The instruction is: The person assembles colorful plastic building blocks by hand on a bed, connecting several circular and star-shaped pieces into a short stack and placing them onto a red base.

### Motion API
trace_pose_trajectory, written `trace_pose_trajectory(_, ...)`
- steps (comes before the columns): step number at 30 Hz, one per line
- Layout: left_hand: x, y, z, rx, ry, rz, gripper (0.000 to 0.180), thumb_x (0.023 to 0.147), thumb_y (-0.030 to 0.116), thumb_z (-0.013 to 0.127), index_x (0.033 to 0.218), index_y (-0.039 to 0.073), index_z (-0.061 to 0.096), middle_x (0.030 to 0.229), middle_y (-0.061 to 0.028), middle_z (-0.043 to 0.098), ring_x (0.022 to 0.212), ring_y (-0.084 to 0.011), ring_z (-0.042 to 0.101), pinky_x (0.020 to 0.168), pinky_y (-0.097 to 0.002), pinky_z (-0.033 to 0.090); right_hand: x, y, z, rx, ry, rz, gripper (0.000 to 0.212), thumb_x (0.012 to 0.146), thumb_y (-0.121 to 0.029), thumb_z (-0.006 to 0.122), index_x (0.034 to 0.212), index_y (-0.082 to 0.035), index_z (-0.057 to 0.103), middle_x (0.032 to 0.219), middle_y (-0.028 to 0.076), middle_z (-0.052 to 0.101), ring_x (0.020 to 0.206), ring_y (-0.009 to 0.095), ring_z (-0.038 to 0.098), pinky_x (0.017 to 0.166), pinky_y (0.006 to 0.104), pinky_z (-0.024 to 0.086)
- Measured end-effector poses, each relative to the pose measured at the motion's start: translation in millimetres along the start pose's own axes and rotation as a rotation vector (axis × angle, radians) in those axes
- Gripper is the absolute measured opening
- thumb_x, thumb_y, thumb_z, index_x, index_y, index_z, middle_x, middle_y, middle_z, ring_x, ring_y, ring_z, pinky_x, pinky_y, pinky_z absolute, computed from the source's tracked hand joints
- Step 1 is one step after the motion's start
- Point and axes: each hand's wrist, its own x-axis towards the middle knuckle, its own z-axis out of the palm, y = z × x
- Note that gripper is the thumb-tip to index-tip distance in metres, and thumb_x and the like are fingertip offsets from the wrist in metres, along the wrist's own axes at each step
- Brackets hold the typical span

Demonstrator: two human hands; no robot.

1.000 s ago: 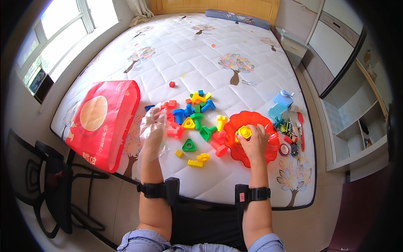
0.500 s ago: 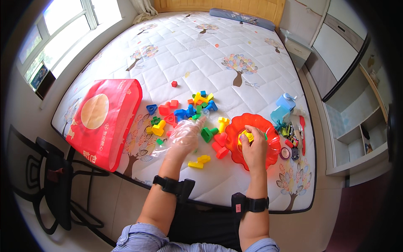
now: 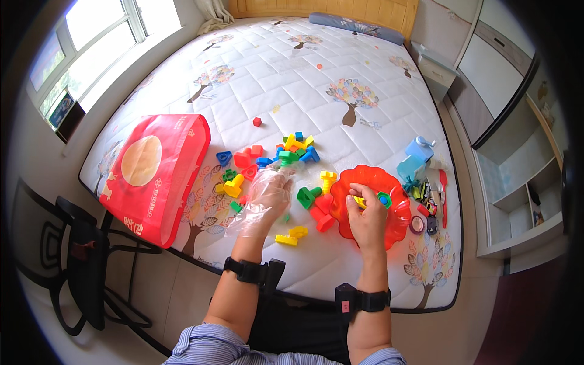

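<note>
My left hand [image 3: 271, 188], in a clear plastic glove, is closed around a green toy bolt [image 3: 288, 158] whose head rises above the fingers. It is at the near side of a pile of toy nuts and bolts. My bare right hand [image 3: 368, 220] hovers over a red scalloped bowl [image 3: 398, 228], thumb and fingers apart. Behind those fingers a yellow piece [image 3: 361, 202] shows in part, apparently lying in the bowl. A green nut with a blue centre [image 3: 384, 199] lies beside it.
Left of the pile lies a red bag [image 3: 155, 176]. Between pile and bowl are a yellow bolt [image 3: 328, 180], a green bolt [image 3: 307, 196] and red pieces [image 3: 322, 216]. Right of the bowl are a light blue bottle [image 3: 418, 149], small items and a tape roll [image 3: 417, 225].
My left hand has drawn back slightly from the pile and now has the green bolt upright in its fingers. My right fingers have parted from the yellow piece.
</note>
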Motion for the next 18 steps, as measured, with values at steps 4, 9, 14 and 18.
trace_pose_trajectory(4, -27, 49, -39, -0.398, -0.182, 0.133, 0.024, 0.117, 0.022, 0.087, 0.139, 0.014, 0.093, 0.140, -0.0172, 0.087, 0.127, -0.0386, 0.082, 0.112, -0.0527, 0.066, -1, -4, 16, 0.290, -0.033, -0.015, 0.044, 0.122, -0.016, 0.085, 0.163, 0.000, 0.080, 0.142, 0.019, 0.090, 0.120, 0.022, 0.087, 0.105, 0.0393, 0.068)
trace_pose_trajectory(9, -47, 85, -36, -0.666, -0.373, 0.186, 0.019, 0.119, 0.024, 0.089, 0.135, 0.014, 0.092, 0.134, -0.0125, 0.086, 0.131, -0.0328, 0.081, 0.114, -0.0480, 0.065, 12, 29, 2, 0.585, -0.270, -0.057, 0.058, 0.127, -0.024, 0.084, 0.176, 0.002, 0.069, 0.143, 0.011, 0.086, 0.105, 0.009, 0.079, 0.091, 0.0293, 0.064)
trace_pose_trajectory(14, -53, 60, -42, -0.717, -0.350, 0.170, 0.018, 0.120, 0.023, 0.088, 0.134, 0.013, 0.091, 0.131, -0.0132, 0.086, 0.120, -0.0347, 0.083, 0.106, -0.0481, 0.066, 2, -29, -1, 0.774, -0.372, 0.188, 0.058, 0.128, -0.027, 0.083, 0.176, 0.002, 0.069, 0.135, 0.003, 0.083, 0.096, 0.005, 0.071, 0.084, 0.0233, 0.060)
trace_pose_trajectory(18, -51, 69, -48, -0.611, -0.417, 0.137, 0.016, 0.124, 0.020, 0.079, 0.134, 0.012, 0.089, 0.133, -0.0124, 0.088, 0.124, -0.0310, 0.084, 0.115, -0.0472, 0.067, 3, -6, -7, 0.857, -0.443, 0.108, 0.055, 0.125, -0.025, 0.086, 0.172, 0.000, 0.071, 0.137, 0.004, 0.086, 0.102, 0.006, 0.077, 0.085, 0.0242, 0.061)
